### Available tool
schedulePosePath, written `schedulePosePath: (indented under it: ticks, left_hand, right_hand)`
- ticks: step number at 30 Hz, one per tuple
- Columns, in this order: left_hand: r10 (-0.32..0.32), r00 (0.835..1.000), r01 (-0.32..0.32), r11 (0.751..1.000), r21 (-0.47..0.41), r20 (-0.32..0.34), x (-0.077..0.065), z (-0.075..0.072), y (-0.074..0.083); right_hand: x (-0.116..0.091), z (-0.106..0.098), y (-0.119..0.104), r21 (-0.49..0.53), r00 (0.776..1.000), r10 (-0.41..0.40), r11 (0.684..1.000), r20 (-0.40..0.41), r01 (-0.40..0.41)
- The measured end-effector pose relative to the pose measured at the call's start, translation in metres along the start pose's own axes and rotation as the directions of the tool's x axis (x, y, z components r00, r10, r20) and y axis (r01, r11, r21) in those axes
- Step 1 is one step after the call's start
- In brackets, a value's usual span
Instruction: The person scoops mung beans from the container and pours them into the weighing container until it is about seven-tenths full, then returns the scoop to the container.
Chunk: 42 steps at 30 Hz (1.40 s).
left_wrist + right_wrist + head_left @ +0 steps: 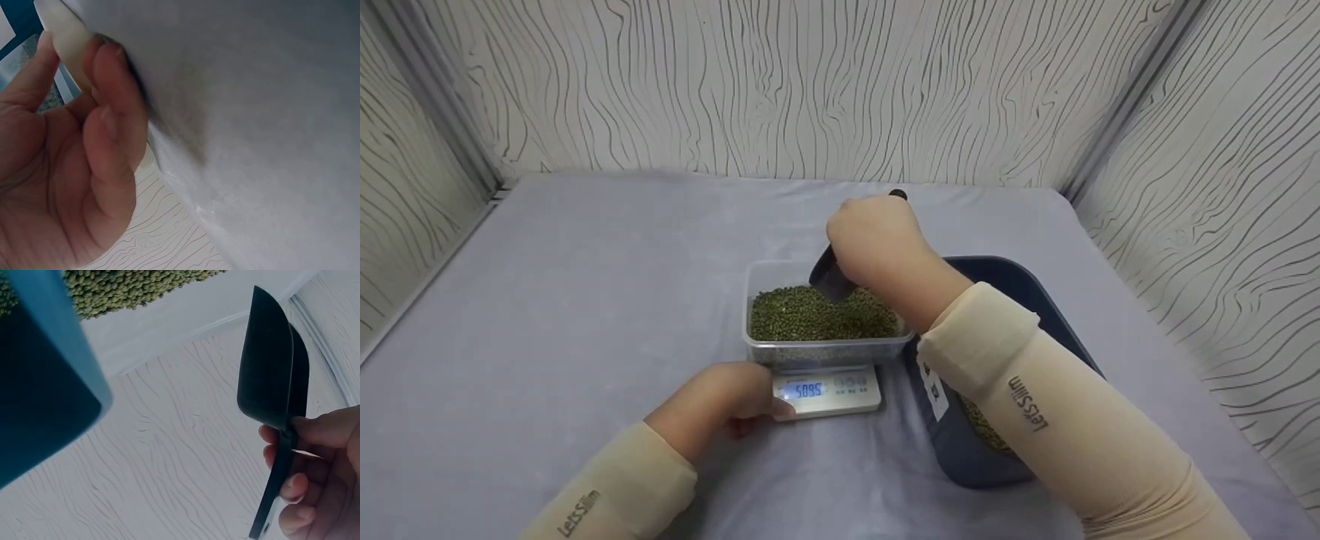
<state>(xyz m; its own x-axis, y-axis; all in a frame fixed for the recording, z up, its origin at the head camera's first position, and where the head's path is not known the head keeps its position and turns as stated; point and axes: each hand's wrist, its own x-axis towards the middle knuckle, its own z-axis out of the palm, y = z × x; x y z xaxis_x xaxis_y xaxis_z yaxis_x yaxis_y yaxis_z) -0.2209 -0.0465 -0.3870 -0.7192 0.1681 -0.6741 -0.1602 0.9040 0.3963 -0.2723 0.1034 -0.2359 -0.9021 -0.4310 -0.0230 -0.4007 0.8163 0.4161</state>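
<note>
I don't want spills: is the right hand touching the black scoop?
Touching: in the right wrist view, the right hand grips the black scoop by its handle.

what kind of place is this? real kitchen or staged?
Looks staged, probably a small booth: wood-grain-patterned walls close in three sides, grey posts stand at the back corners, and a plain cloth lies beneath the scale.

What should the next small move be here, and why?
I would likely have the right hand draw the scoop away from above the clear container: it holds plenty of green beans, none show on the scoop's visible surface in the right wrist view, and the display on the scale is lit, ready for checking.
</note>
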Motion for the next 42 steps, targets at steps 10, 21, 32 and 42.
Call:
schedulePosePath:
  ticks: [10,21,32,42]
  left_hand:
    - [-0.005,1.000,0.006,0.998,0.070,-0.017,0.000,0.000,0.002]
    - [-0.006,0.999,0.009,0.997,0.077,-0.033,0.000,0.000,0.002]
    - [0.002,1.000,-0.002,0.999,0.035,-0.014,-0.005,-0.001,0.003]
    - [-0.032,0.999,0.031,0.998,-0.062,-0.010,-0.005,0.000,0.002]
  right_hand:
    - [0.005,0.012,0.023,0.258,0.988,0.019,0.964,0.154,-0.059]
    - [-0.002,0.022,0.071,0.485,0.982,-0.082,0.874,0.171,-0.011]
    - [-0.025,0.028,0.118,0.514,0.932,-0.149,0.857,0.331,-0.046]
    - [-0.039,0.063,0.130,0.342,0.929,-0.088,0.939,0.360,-0.043]
